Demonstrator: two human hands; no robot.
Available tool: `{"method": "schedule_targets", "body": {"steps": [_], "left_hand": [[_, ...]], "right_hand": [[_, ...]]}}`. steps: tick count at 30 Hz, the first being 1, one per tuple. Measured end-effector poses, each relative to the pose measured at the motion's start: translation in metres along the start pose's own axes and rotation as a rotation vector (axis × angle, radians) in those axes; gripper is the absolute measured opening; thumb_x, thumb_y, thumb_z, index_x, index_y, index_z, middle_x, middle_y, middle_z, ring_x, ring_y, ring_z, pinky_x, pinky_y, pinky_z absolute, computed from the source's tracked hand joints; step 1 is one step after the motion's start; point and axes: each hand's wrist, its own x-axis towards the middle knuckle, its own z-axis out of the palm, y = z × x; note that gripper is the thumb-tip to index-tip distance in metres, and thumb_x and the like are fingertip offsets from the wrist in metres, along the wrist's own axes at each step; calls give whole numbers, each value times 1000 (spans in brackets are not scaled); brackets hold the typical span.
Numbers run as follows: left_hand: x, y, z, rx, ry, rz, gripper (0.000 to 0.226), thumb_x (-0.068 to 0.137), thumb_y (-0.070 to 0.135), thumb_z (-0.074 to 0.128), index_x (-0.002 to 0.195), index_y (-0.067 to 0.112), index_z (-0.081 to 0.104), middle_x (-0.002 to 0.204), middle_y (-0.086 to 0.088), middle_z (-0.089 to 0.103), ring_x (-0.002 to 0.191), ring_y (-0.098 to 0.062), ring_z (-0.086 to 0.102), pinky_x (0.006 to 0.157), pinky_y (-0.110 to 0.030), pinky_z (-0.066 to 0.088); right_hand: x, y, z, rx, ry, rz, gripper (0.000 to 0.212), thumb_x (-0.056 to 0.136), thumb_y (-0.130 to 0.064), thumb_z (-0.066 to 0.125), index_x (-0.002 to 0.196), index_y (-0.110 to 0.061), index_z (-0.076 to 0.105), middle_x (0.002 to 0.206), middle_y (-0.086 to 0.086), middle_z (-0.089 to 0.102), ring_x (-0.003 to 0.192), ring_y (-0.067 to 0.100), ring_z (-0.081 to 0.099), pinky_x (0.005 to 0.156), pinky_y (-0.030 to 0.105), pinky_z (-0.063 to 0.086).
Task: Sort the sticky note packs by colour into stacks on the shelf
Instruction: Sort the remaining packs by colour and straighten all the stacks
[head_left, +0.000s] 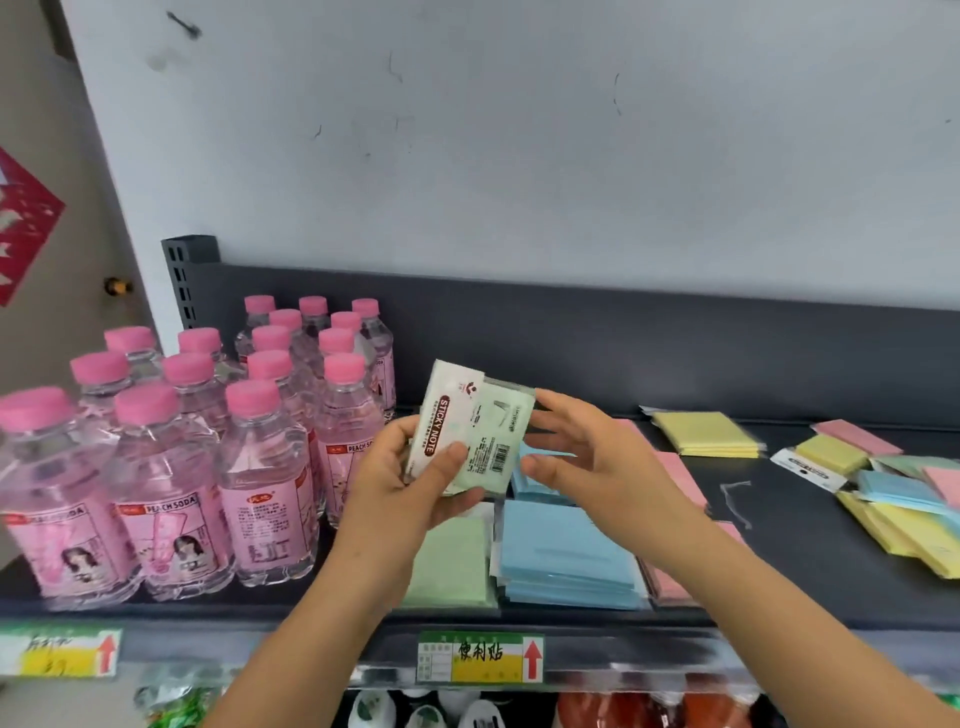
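Currently the left hand has the firm grip: thumb pressed across the printed face of a green sticky note pack, fingers curled behind it. The right hand hovers at the pack's right edge with loosely curved fingers; whether its grip actually closes on the pack cannot be told.

The pack is held above the shelf, face to the camera and slightly tilted. Its white header card is on the left, and the lettering and long axis run roughly up and down.

The green stack lies directly below, under the left hand, which looks better placed to lower the pack and lay it flat. Beside that sit the blue stack and the pink stack. An unsorted pile lies far right.
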Motion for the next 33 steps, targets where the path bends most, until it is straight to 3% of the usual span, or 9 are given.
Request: {"method": "schedule_targets", "body": {"steps": [4, 9, 14, 16, 18, 21, 25, 28, 33], "left_hand": [[4, -5, 3, -79, 0, -53, 23, 84, 13, 62, 106, 15, 58, 97, -2, 73, 87, -18, 71, 61, -22, 56], [9, -10, 1, 277, 29, 105, 19, 84, 17, 65, 101, 23, 59, 99, 6, 72, 90, -9, 69, 65, -18, 54], [0, -15, -19, 1027, 141, 392, 38, 87, 32, 60, 125, 32, 53, 114, 22, 58, 101, 0, 56, 84, -23, 49], [-8, -16, -29, 1243, 154, 526, 31, 83, 21, 68, 114, 23, 64, 106, 10, 65, 93, -12, 63, 73, -28, 52], [-12, -18, -39, 1353, 138, 606, 22, 72, 12, 78, 93, 19, 72, 88, 6, 70, 76, -16, 67, 59, -26, 52], [-13, -19, -45, 1407, 28, 499, 13, 72, 24, 80, 83, 25, 74, 80, 12, 70, 71, -12, 66, 54, -26, 52], [-10, -28, -55, 1339, -34, 398, 18, 85, 41, 62, 91, 28, 74, 90, 16, 69, 84, -4, 59, 75, -27, 51], [-10, -30, -60, 1307, -26, 397, 19, 85, 40, 62, 90, 26, 75, 88, 14, 69, 84, -6, 58, 76, -29, 49], [-12, -32, -63, 1260, -13, 413, 13, 83, 32, 68, 84, 22, 76, 83, 9, 70, 80, -11, 61, 72, -31, 51]], "right_hand": [[11, -5, 6, 365, 29, 81, 18, 90, -7, 57, 99, -21, 63, 93, -9, 74, 88, 7, 69, 69, 16, 55], [20, 3, 6, 391, 97, 115, 8, 88, -5, 59, 93, -10, 64, 87, -1, 75, 82, 12, 71, 65, 21, 57], [42, 2, -4, 13, 215, -80, 19, 84, -11, 65, 82, -29, 65, 78, -13, 71, 76, 0, 66, 68, 14, 54], [53, 1, -2, -228, 248, -177, 17, 83, -14, 66, 80, -30, 67, 75, -16, 67, 72, 2, 63, 68, 16, 50], [65, 1, 10, -533, 188, -265, 13, 85, -20, 61, 91, -27, 70, 85, -10, 66, 80, 12, 60, 73, 29, 49], [75, 14, 31, -840, 89, -364, 22, 91, -22, 48, 105, -24, 65, 102, -4, 61, 94, 19, 57, 70, 33, 49], [85, 25, 68, -1058, -71, -413, 20, 89, -9, 46, 103, -15, 59, 101, -1, 58, 100, 22, 52, 61, 32, 42], [86, 33, 89, -1038, -180, -396, 18, 86, -9, 49, 100, -12, 60, 101, 3, 62, 101, 25, 50, 63, 32, 35], [88, 41, 96, -829, -255, -296, 24, 88, -23, 56, 108, -14, 64, 110, 3, 61, 105, 24, 53, 84, 34, 44]]}}
